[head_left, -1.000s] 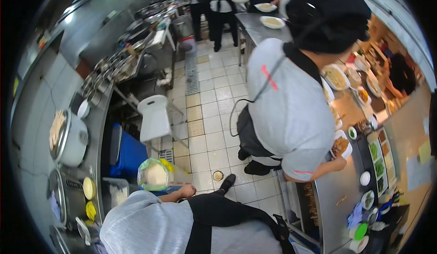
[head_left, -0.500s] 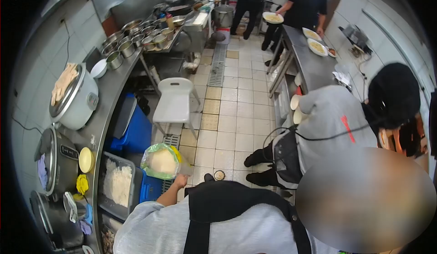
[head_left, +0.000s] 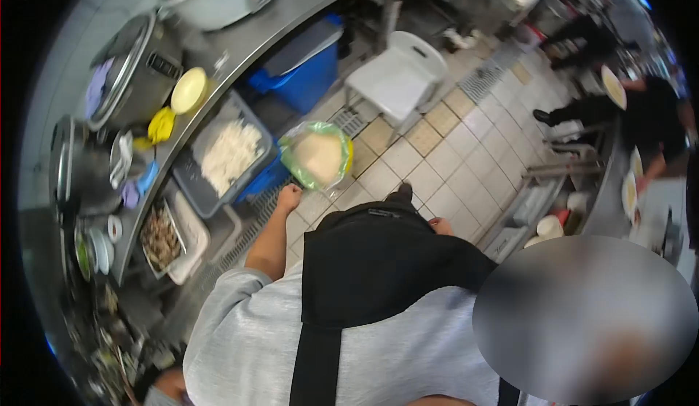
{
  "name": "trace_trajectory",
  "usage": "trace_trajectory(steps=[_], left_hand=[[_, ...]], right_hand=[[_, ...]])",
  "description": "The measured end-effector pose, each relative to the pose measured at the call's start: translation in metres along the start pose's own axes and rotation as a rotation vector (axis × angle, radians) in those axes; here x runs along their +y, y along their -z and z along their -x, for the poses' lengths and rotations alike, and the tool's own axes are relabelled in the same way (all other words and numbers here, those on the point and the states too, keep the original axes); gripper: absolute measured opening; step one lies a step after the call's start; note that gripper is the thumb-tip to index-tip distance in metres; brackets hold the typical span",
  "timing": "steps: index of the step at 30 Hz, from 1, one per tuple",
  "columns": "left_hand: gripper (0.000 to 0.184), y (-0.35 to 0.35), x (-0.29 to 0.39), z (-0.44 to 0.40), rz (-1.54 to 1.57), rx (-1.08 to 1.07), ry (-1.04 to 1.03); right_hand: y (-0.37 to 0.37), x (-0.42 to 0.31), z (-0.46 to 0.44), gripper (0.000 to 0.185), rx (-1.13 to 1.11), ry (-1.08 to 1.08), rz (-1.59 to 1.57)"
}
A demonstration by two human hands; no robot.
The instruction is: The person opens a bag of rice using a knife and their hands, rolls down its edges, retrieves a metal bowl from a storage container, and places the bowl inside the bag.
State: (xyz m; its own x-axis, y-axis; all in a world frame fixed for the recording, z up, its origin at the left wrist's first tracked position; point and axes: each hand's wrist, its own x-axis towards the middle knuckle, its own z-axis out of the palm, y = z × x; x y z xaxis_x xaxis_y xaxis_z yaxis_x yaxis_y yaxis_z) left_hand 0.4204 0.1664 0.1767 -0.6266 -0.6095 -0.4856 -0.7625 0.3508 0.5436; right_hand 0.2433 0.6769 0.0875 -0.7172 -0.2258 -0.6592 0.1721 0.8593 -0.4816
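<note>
The left hand [head_left: 289, 198], curled closed, hangs just beside the green-lined bucket [head_left: 293, 160] on the tiled floor [head_left: 400, 157]; the right hand [head_left: 440, 225] is too hidden to tell. A steel counter [head_left: 313, 0] runs left of both.

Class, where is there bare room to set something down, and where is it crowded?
Free: the white stool's seat; floor tiles between stool and shelves. Crowded: the left counter, with cookers and a yellow bowl; beside the left hand, the green-lined bucket.
</note>
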Motion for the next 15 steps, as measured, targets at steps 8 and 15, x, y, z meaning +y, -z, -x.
trace_trajectory(steps=[8,15], left_hand=[[0.022,-0.066,-0.120,0.063,-0.063,-0.051,0.364],[0.023,-0.149,0.066,0.070,0.756,0.200,0.723]], right_hand=[[0.132,-0.115,-0.116,0.024,-0.204,0.178,0.401],[0.219,-0.194,-0.292,0.018,-0.379,0.511,0.810]])
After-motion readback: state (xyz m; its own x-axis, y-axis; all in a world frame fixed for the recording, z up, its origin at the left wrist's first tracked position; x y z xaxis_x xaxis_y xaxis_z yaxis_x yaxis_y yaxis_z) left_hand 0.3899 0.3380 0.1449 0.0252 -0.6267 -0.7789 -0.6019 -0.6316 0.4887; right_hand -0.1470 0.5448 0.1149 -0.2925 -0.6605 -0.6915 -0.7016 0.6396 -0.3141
